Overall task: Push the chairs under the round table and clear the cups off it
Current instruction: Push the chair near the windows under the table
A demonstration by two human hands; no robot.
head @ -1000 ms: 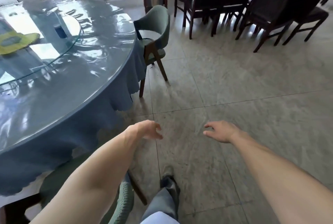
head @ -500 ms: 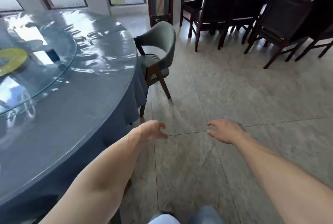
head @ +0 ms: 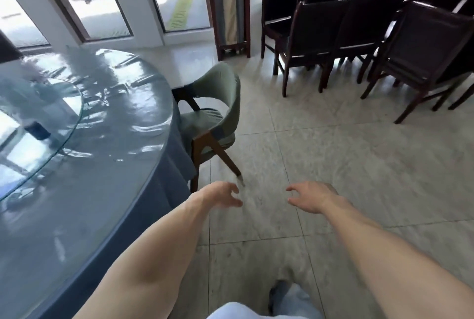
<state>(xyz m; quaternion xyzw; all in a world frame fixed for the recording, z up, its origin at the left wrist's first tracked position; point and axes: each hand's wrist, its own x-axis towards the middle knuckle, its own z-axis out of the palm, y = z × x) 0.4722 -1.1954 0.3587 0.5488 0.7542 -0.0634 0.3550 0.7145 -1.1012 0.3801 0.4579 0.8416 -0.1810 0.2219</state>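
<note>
Blue cloth under a glossy clear cover drapes the round table, which fills the left side and now reaches less far across the view than a second ago. Dark wooden chairs stand clustered far right, showing larger than before. A green chair sits at the table's far right edge, its seat partly under the cloth; it is closer and more central now. Both bare hands hang empty over the floor tiles just near of that chair's leg, the left hand and right hand apart, fingers loosely curled. No cup can be made out on the table.
</note>
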